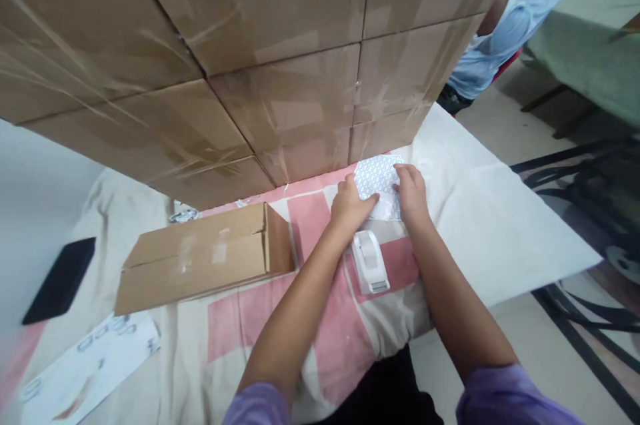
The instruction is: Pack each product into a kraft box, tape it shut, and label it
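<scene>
Left hand [351, 206], right hand [412, 193], touching patterned paper [376, 176], white, closely printed in blue.

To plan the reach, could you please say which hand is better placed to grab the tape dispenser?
Probably the left hand: the tape dispenser lies closer to it; the right hand is farther, at the paper's right edge.

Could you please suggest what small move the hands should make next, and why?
I would perhaps press the blue-patterned sheet flat: the left hand and right hand are at its opposite sides, and neither holds the white tape dispenser lying nearer the person.
</scene>
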Demonstrator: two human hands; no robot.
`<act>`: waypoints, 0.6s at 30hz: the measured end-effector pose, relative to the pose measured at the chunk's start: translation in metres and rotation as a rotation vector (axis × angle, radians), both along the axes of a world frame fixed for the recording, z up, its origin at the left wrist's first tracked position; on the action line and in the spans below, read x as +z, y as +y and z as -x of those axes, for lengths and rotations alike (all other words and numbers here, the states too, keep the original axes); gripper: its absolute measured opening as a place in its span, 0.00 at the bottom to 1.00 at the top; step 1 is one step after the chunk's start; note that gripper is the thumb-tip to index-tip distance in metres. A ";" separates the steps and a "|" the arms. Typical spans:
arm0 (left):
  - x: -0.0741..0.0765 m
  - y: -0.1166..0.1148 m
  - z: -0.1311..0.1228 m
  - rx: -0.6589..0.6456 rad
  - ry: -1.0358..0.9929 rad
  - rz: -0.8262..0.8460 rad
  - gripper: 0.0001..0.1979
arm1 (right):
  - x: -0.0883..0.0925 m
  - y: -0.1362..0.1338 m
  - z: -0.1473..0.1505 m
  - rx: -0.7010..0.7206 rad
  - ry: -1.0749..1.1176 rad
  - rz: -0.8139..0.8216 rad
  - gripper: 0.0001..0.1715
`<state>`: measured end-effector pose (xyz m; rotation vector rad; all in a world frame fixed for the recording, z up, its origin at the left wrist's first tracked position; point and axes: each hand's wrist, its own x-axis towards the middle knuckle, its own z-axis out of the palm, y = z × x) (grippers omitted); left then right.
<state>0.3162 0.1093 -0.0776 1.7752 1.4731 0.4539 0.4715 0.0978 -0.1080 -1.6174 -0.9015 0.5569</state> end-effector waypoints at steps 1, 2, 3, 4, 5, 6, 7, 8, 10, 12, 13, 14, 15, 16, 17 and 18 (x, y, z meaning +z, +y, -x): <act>-0.005 0.004 0.000 0.016 -0.040 0.002 0.36 | 0.001 0.000 0.000 -0.014 0.088 0.000 0.19; -0.009 0.005 0.002 0.031 -0.073 0.002 0.37 | 0.003 0.000 0.001 -0.035 0.170 -0.006 0.18; -0.012 0.005 0.006 0.036 -0.089 -0.006 0.38 | 0.005 0.001 0.001 -0.058 0.240 -0.014 0.17; -0.014 0.004 0.010 0.029 -0.081 -0.030 0.39 | 0.007 0.000 0.002 -0.066 0.290 -0.021 0.16; -0.015 0.002 0.013 0.011 -0.050 -0.080 0.38 | 0.009 0.000 0.003 -0.074 0.332 -0.026 0.16; -0.016 0.000 0.017 -0.014 -0.008 -0.154 0.38 | 0.011 0.000 0.003 -0.083 0.368 -0.026 0.16; -0.017 -0.002 0.020 -0.041 0.036 -0.240 0.37 | 0.013 -0.001 0.004 -0.093 0.394 -0.023 0.16; -0.019 -0.003 0.022 -0.062 0.077 -0.320 0.37 | 0.015 -0.003 0.004 -0.105 0.399 -0.021 0.16; -0.021 -0.003 0.024 -0.082 0.142 -0.416 0.39 | 0.020 -0.006 0.005 -0.141 0.352 -0.015 0.15; -0.024 -0.002 0.024 -0.079 0.173 -0.411 0.41 | 0.025 -0.010 0.005 -0.163 0.279 -0.002 0.14; -0.025 -0.002 0.025 -0.071 0.170 -0.394 0.42 | 0.027 -0.011 0.005 -0.159 0.261 0.005 0.14; -0.026 -0.001 0.025 -0.065 0.154 -0.380 0.42 | 0.028 -0.013 0.005 -0.149 0.267 0.013 0.14; -0.028 -0.001 0.025 -0.062 0.128 -0.369 0.41 | 0.030 -0.013 0.005 -0.132 0.293 0.019 0.15; -0.029 -0.001 0.026 -0.060 0.090 -0.363 0.40 | 0.031 -0.013 0.004 -0.114 0.329 0.021 0.15; -0.031 -0.001 0.026 -0.061 0.046 -0.359 0.39 | 0.031 -0.013 0.004 -0.102 0.370 0.024 0.15; -0.033 -0.001 0.026 -0.066 -0.003 -0.357 0.37 | 0.031 -0.013 0.004 -0.098 0.410 0.025 0.16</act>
